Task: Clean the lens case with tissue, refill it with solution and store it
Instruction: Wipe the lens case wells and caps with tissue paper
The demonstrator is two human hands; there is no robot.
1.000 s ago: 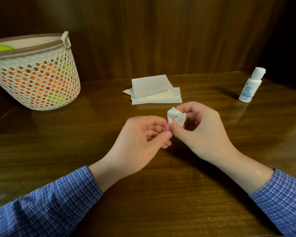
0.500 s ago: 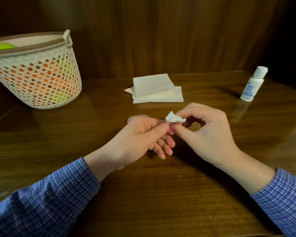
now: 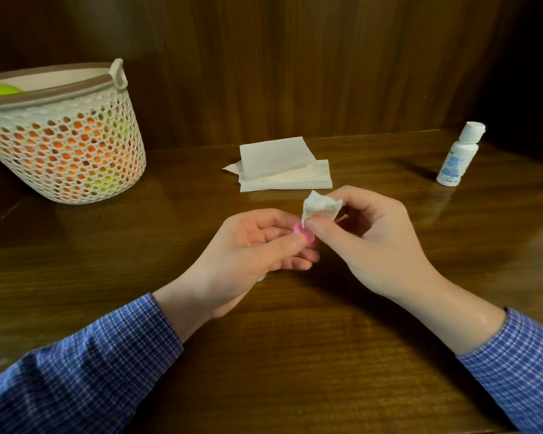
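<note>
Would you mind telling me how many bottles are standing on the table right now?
1. A small white bottle stands upright at the far right of the table, apart from both hands. The basket may hide others.

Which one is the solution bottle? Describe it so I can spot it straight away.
Start at the wooden table and go to its far right corner, past the right hand. The solution bottle stands there upright and alone: small, white, blue-printed label, white cap, unlike the flat tissue stack mid-table.
</note>
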